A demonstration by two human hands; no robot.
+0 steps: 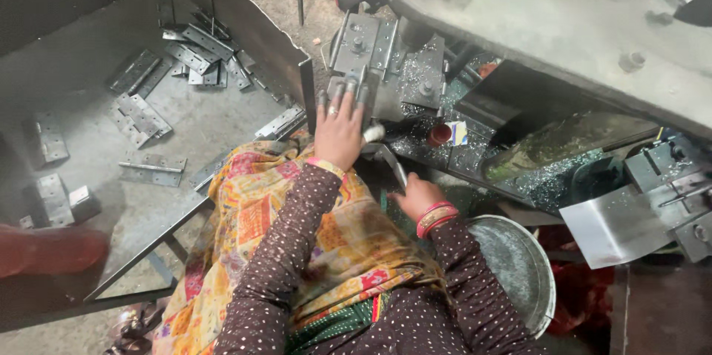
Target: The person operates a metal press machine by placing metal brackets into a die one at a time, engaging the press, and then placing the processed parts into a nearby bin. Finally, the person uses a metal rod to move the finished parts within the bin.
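A metal workshop: a heavy grey steel press machine (386,58), glittering metal shavings (552,177) (everywhere beside it), flat grey steel hinges (141,114) strewn across the tray's corner.

The right hand (415,195) hides its fingers' grip; the metal pan (519,270) lies partly under the sleeve.

Both arms reach up from the bottom middle of the frame, in dark dotted sleeves. The left hand (340,126) sits just left of centre, palm down, fingers stretched straight and spread toward the top of the frame, a ring on one finger. The right hand (417,195) lies lower, near the centre, its fingers curled in a closed grip, bangles around the wrist.
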